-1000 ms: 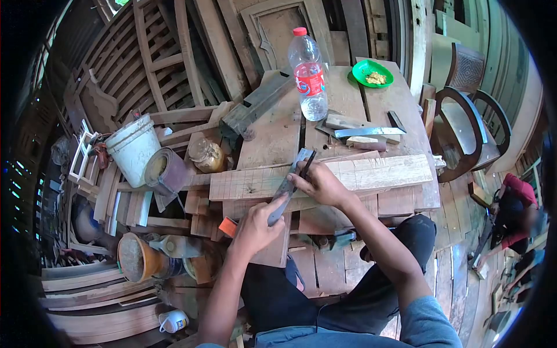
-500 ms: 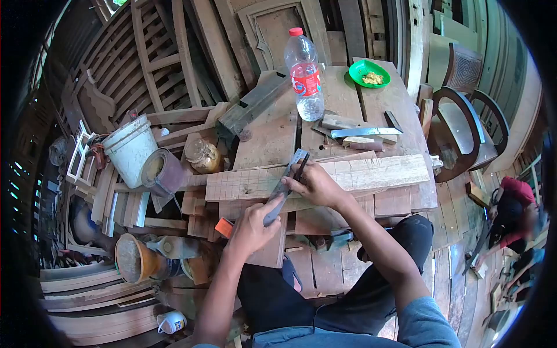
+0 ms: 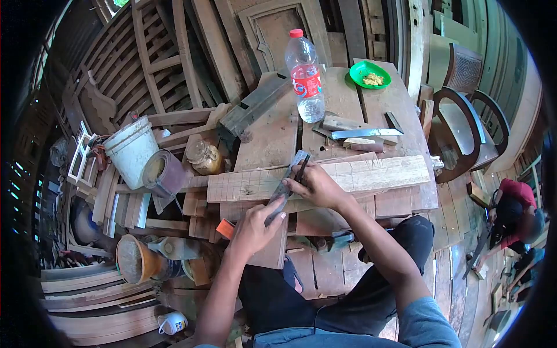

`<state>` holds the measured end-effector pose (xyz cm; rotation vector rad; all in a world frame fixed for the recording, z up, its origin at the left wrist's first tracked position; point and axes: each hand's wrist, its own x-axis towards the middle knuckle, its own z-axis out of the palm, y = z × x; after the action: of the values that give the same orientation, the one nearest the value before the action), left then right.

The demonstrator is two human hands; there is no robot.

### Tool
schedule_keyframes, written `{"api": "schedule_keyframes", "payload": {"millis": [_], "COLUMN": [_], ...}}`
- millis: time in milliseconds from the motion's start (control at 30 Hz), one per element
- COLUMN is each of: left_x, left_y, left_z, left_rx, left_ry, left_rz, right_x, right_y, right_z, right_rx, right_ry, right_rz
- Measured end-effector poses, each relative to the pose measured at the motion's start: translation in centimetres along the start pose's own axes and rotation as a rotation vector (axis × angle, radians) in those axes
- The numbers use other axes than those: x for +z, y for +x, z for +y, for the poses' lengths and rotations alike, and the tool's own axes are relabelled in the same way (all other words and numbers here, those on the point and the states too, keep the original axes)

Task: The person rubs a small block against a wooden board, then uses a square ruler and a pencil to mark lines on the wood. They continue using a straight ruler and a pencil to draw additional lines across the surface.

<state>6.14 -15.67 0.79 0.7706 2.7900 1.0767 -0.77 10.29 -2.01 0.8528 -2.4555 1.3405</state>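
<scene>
A pale wooden beam (image 3: 371,174) with pencil lines lies across the near part of the workbench (image 3: 339,81). A metal ruler (image 3: 295,165) rests over the beam at a slant. My left hand (image 3: 258,225) is closed on the ruler's near end, pressing it down. Beside the ruler's upper part, my right hand (image 3: 312,184) pinches a dark, thin marking tool (image 3: 301,168). Its tip is too small to make out. Behind the beam lie a shiny metal blade (image 3: 365,133) and some wood offcuts.
A water bottle (image 3: 306,87) and a green plate (image 3: 370,75) with food stand on the bench. Jars and a white bucket (image 3: 132,152) are at left. An orange piece (image 3: 225,228) is near my left wrist. A person in red (image 3: 518,197) and another person are at right.
The view has shifted very slightly. Both hands and the ruler hold nearly the same place; the person in red at the right has moved a little.
</scene>
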Motion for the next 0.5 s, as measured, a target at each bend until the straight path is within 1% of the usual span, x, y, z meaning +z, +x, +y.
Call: {"api": "schedule_keyframes", "payload": {"millis": [100,200,400,467,500], "left_x": [0.0,-0.3,-0.5,-0.3,-0.1], "left_y": [0.0,0.1,0.0,0.0,0.0], "left_z": [0.1,0.5,0.6,0.2,-0.1], "left_rx": [-0.001,-0.033,-0.052,-0.075,-0.051], "left_ry": [-0.011,0.001,0.037,0.045,0.037], "left_rz": [-0.004,-0.028,-0.029,-0.045,-0.027], "right_x": [0.0,-0.4,0.5,0.1,-0.1], "right_y": [-0.1,0.0,0.1,0.2,0.1], "right_z": [-0.5,-0.6,0.5,0.1,-0.1], "right_rx": [0.007,0.088,0.037,0.111,0.150], "right_ry": [0.025,0.052,0.057,0.086,0.101], "right_rz": [0.046,0.032,0.183,0.162,0.152]}}
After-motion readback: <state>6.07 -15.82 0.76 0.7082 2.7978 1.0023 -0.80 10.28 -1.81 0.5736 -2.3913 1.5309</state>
